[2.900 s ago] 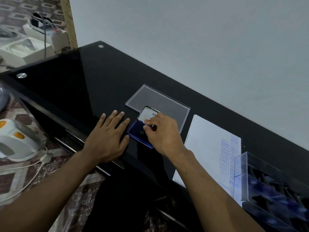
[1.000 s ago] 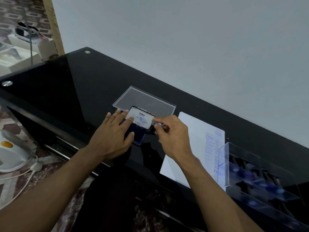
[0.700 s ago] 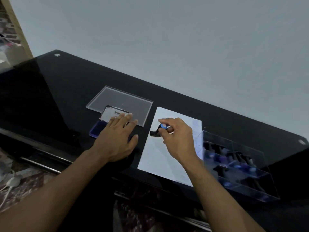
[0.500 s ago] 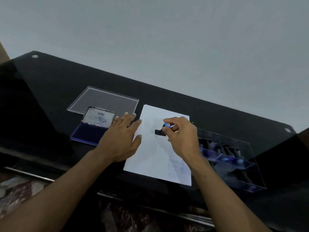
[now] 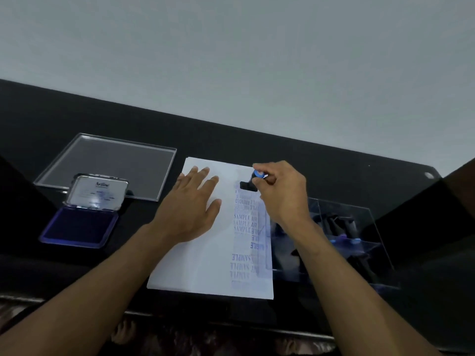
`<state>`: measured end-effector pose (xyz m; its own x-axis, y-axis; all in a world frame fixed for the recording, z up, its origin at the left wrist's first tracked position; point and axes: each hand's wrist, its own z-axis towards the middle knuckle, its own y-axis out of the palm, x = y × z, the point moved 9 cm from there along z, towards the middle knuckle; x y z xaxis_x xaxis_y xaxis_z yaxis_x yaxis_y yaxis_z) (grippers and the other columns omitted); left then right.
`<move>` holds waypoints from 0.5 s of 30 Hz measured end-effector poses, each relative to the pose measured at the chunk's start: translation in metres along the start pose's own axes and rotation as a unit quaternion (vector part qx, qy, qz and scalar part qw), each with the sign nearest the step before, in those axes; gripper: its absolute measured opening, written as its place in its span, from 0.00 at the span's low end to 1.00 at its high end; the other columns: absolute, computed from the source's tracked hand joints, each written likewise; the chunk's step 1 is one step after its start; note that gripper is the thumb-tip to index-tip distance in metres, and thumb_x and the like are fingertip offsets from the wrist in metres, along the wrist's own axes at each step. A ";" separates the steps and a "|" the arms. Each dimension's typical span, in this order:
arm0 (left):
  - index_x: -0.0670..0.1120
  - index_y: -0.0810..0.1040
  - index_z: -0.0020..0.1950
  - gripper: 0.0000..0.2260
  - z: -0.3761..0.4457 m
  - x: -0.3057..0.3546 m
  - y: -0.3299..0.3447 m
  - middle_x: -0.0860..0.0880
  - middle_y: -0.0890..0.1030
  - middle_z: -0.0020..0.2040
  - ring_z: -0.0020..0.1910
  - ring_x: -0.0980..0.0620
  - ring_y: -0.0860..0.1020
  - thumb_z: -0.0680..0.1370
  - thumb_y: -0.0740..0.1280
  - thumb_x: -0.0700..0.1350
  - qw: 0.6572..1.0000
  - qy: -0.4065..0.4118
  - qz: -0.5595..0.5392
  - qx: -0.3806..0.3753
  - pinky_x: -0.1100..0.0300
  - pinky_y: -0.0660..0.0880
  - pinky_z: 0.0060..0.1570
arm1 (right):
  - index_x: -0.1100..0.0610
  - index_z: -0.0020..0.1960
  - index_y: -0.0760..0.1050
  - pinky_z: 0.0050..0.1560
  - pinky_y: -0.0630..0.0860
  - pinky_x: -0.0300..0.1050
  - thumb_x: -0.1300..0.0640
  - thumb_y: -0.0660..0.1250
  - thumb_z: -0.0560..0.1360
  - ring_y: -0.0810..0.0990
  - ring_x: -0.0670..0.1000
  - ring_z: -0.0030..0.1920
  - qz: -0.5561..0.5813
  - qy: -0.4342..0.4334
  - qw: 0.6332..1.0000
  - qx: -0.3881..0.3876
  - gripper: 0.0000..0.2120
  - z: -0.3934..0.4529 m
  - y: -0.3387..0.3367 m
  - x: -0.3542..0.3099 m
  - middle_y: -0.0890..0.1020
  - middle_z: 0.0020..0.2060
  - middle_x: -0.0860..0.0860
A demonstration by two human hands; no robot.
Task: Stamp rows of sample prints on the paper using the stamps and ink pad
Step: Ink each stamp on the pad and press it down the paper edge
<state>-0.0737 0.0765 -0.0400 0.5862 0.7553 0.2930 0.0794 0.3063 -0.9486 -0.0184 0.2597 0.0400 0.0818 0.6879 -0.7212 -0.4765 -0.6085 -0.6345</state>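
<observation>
A white sheet of paper (image 5: 205,263) lies on the black glass table, with a column of blue prints down its right side. My left hand (image 5: 191,206) lies flat on the sheet's upper left part, fingers straight. My right hand (image 5: 279,192) pinches a small black stamp with a blue top (image 5: 250,182), whose base sits on the paper at the top of the printed column. The blue ink pad (image 5: 77,227) lies open to the left, its metal lid (image 5: 99,192) tilted up.
A clear acrylic lid (image 5: 108,163) lies flat behind the ink pad. At the right of the paper stands a clear acrylic box (image 5: 341,240) holding several more stamps. A grey wall rises behind the table. The table's front edge (image 5: 231,322) runs below the paper.
My right hand carried the stamp from the ink pad over to the paper's top right. My left hand left the ink pad and now lies flat on the paper. The view swung right.
</observation>
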 end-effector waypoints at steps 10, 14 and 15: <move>0.49 0.59 0.80 0.32 0.048 -0.009 0.005 0.47 0.56 0.82 0.81 0.45 0.50 0.79 0.47 0.62 1.000 0.006 0.014 -0.015 0.44 0.49 0.79 | 0.55 0.60 0.82 0.55 0.78 0.37 0.59 0.72 0.75 0.81 0.44 0.48 -0.045 -0.041 0.998 -0.010 0.13 0.034 0.012 -0.002 0.81 0.52 0.48; 0.49 0.59 0.80 0.33 0.055 -0.013 0.010 0.47 0.57 0.82 0.81 0.44 0.50 0.78 0.47 0.63 0.999 0.007 0.019 -0.027 0.42 0.49 0.79 | 0.55 0.61 0.81 0.47 0.72 0.25 0.57 0.70 0.76 0.79 0.43 0.46 -0.047 -0.032 0.998 -0.032 0.14 0.040 0.023 0.002 0.80 0.52 0.48; 0.49 0.60 0.80 0.33 0.055 -0.014 0.012 0.47 0.57 0.82 0.81 0.44 0.51 0.78 0.46 0.63 0.999 0.008 0.021 -0.029 0.42 0.49 0.79 | 0.56 0.60 0.81 0.46 0.72 0.24 0.57 0.70 0.76 0.79 0.43 0.45 -0.048 -0.031 0.998 -0.033 0.13 0.041 0.025 0.003 0.80 0.51 0.48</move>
<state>-0.1253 0.1019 -0.0487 0.6027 0.7571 0.2521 0.1007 0.2413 -0.9652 -0.0656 0.2628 0.0336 0.0690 0.7655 -0.6398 -0.4106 -0.5626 -0.7175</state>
